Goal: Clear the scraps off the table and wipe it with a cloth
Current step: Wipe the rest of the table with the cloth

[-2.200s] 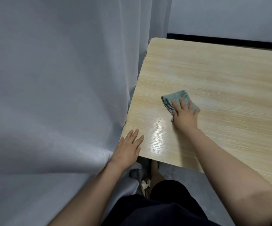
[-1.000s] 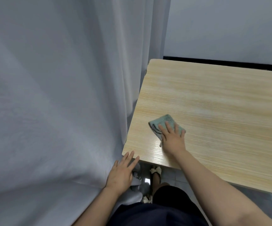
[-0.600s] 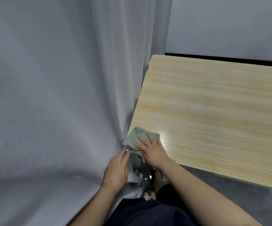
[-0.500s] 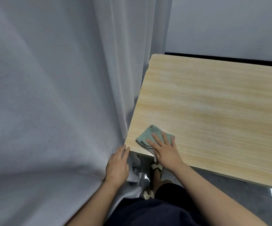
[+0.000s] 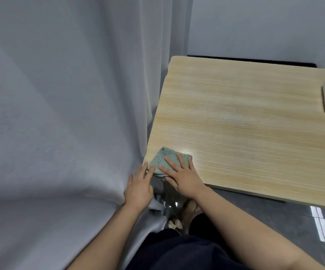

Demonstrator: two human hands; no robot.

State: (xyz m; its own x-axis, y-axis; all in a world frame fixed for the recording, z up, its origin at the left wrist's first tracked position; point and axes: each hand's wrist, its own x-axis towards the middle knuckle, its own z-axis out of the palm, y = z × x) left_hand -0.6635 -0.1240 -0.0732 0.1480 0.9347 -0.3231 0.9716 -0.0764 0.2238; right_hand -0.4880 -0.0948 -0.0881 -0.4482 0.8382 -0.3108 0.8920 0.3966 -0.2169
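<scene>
Right hand (image 5: 183,177), fingers straight and spread, presses the folded, waffle-textured green cloth (image 5: 164,158) flat on the wood-grain table (image 5: 245,123) corner. Left hand (image 5: 139,187), fingers extended, touches the cloth's near edge.

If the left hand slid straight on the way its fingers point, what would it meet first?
The left hand points up and slightly right toward the table corner. Its fingertips look already at the green cloth overhanging that corner under the right hand, so the cloth comes first, though depth is unclear.

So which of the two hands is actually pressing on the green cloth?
The right hand, laid flat on the green cloth at the table's near corner. The left hand sits beside it, off the edge against the curtain.
</scene>
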